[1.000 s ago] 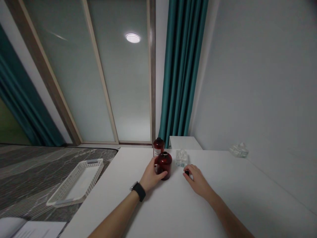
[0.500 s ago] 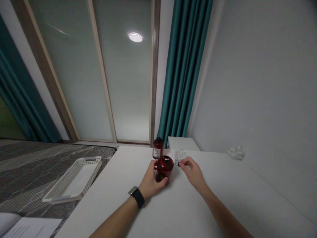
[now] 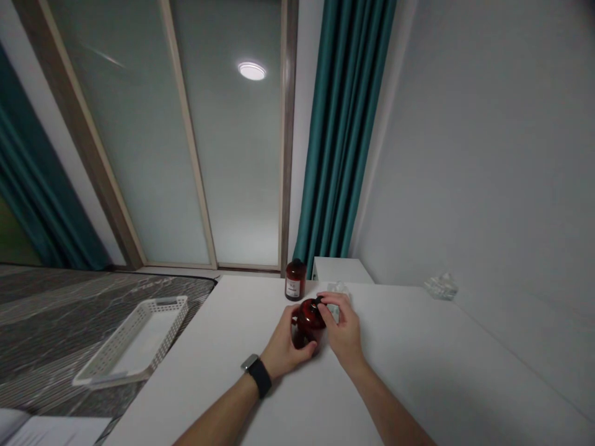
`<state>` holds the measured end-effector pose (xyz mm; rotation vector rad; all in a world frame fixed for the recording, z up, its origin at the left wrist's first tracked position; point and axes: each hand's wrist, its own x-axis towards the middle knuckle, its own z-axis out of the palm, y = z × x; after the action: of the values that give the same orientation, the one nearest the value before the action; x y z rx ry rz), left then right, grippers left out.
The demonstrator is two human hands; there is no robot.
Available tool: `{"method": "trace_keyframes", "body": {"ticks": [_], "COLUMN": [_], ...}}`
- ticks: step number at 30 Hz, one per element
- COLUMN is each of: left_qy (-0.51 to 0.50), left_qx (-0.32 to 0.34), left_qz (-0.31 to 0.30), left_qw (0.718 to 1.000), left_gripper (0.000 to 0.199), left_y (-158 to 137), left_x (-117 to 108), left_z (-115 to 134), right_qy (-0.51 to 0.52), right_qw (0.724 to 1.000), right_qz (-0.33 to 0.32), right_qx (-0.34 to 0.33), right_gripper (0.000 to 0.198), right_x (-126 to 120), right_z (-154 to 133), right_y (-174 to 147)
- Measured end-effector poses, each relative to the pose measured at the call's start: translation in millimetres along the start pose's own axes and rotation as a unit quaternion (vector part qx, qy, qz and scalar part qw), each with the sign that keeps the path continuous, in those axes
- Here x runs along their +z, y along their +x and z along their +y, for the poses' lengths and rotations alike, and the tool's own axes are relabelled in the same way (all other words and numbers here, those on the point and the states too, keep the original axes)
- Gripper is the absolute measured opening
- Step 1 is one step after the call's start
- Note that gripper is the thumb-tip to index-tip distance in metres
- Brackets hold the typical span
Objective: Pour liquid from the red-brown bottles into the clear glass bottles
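On the white table stands a dark red-brown, see-through bottle (image 3: 310, 318), with my left hand (image 3: 284, 348) wrapped round its left side. A watch with a black band is on that wrist. My right hand (image 3: 343, 322) is at the bottle's top, its fingers pinching a small black cap (image 3: 318, 300) over the neck. Fingers partly hide the cap, so I cannot tell how far it sits on the neck. Just behind stands a second brown bottle (image 3: 295, 280) with a white label and a dark top. A clear crumpled-looking object (image 3: 338, 288) lies behind my right hand, partly hidden.
Another clear, faceted-looking object (image 3: 441, 287) lies on the table (image 3: 418, 371) by the wall. A white perforated basket (image 3: 83, 373) is at the left, beyond the table edge. An open book or papers (image 3: 56, 430) show at lower left. A low white cabinet (image 3: 341, 270) stands behind the table.
My right hand has moved left with the black cap, from beside the bottle to its neck. My left hand keeps its hold; the bottle looks slightly tilted now.
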<state>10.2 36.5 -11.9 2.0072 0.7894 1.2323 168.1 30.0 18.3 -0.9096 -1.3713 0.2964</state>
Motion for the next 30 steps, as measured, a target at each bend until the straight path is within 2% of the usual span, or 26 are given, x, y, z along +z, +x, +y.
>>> {"method": "trace_keyframes", "body": {"ticks": [6,12,15,20,23,30], "left_qy": [-0.001,-0.021,-0.028,-0.031,-0.036,-0.049], "left_qx": [0.007,0.006,0.002,-0.021,-0.048,-0.067], "left_qz": [-0.009,-0.022,-0.030,-0.039,-0.037,-0.037], "left_qw": [1.000,1.000,0.999,0.999,0.997,0.996], "left_gripper": [0.069,0.071,0.072,0.071,0.072,0.072], "left_y": [-1,-3,-3,-2,-1,-1], "left_x": [2,3,3,2,1,-1], "left_z": [2,0,0,1,1,-1], "right_qy": [-0.034,-0.082,-0.085,-0.045,-0.035,0.029], "right_qw": [0.998,0.992,0.993,0.998,0.998,0.996], "right_qz": [-0.034,-0.058,-0.052,-0.031,-0.045,-0.083], "right_qx": [-0.046,-0.077,-0.071,-0.022,-0.029,-0.019], "right_gripper": [0.006,0.015,0.014,0.016,0.011,0.017], "right_x": [-7,-12,-11,-10,-12,-15], "right_z": [-7,-11,-11,-7,-6,-6], "right_y": [-2,-10,-13,-14,-13,-12]}}
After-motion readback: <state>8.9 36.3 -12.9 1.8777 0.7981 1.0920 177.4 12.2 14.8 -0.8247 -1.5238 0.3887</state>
